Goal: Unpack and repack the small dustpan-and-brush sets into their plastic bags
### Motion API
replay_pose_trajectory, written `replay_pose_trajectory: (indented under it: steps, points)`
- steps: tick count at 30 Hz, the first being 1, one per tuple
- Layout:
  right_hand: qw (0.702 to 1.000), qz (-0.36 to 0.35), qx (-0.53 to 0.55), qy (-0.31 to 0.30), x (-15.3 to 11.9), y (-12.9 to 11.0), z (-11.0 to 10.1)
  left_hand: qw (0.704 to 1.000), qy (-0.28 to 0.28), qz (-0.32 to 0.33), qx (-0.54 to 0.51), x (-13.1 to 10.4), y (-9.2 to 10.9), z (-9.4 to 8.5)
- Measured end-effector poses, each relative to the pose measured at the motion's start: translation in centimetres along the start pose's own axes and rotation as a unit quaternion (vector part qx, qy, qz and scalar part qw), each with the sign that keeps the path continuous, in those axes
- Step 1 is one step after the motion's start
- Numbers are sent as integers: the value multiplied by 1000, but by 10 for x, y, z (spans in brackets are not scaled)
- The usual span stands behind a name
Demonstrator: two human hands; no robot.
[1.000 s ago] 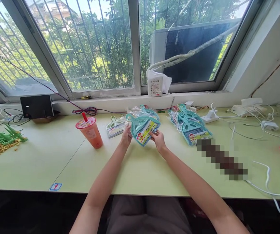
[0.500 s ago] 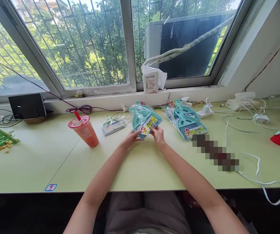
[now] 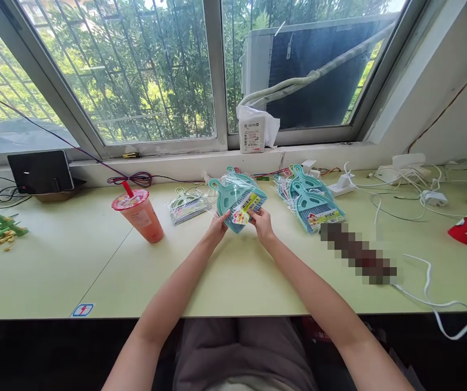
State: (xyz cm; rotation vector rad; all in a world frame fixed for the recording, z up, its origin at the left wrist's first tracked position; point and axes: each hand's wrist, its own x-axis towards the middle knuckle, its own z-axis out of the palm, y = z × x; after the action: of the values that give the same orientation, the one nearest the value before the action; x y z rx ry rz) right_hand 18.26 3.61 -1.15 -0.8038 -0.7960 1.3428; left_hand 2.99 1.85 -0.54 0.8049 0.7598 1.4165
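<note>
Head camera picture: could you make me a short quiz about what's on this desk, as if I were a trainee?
1. True or false: both hands hold the teal dustpan set by its lower edge.
2. What stands left of the left hand?
A. a kettle
B. a pink drink cup with a straw
C. a book
3. Where is the pile of dustpan sets in relation to the right hand?

Key
1. True: the fingers of both hands grip its bottom, at the paper label.
2. B.
3. To its right, lying on the green table.
</note>
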Motion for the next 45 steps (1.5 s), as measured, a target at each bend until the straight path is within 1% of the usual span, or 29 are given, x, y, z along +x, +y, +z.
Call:
replay_pose_trajectory:
  steps: [3, 6, 10, 13, 15, 17, 19, 21, 24, 26, 28, 30, 33, 35, 38, 41, 43, 45]
  points:
    - [1000, -15, 7, 25, -1, -1, -1, 999, -35, -22, 20, -7, -3, 10]
    - [1000, -18, 6, 22, -3, -3, -1, 998, -52, -15, 45, -11, -2, 15]
    - [999, -16, 4, 28, -7, -3, 2, 996, -31, 1, 84, -11, -1, 12]
    - [999, -16, -4, 32, -8, -3, 3, 994, -10, -20, 109, -11, -3, 10]
    - [999, -20, -10, 41, -7, -4, 3, 991, -11, -38, 127, -13, -4, 11]
    - [998, -28, -15, 50, -6, -6, 2, 990, -34, -50, 125, -14, -6, 13]
    - [998, -34, -13, 49, -6, -7, 1, 993, -54, -55, 94, -15, -6, 16]
    - [999, -31, -6, 40, -6, -7, 2, 995, -42, -52, 72, -14, -6, 17]
    - [999, -4, -3, 34, -6, -6, 4, 994, 4, -43, 100, -11, -5, 14]
    - [999, 31, 0, 31, -5, -6, 3, 992, 12, -36, 124, -9, -6, 10]
    - [997, 66, 9, 42, -3, -7, 2, 990, 7, -33, 133, -8, -8, 7]
    - [993, 91, 16, 69, 0, -8, -2, 990, -7, -30, 138, -7, -12, 5]
    - [988, 110, 19, 105, 4, -10, -7, 988, -34, -24, 146, -7, -17, 5]
    - [987, 115, 21, 110, 5, -10, -10, 987, -43, -22, 153, -8, -19, 6]
    - [988, 115, 18, 103, 8, -9, -13, 986, -49, -26, 158, -9, -19, 7]
    - [991, 112, 5, 77, 11, -8, -16, 987, -49, -25, 149, -9, -19, 7]
    - [993, 112, 4, 45, 13, -9, -16, 989, -40, -20, 143, -9, -17, 7]
    - [994, 106, 14, -2, 14, -10, -14, 990, -27, -13, 140, -7, -13, 5]
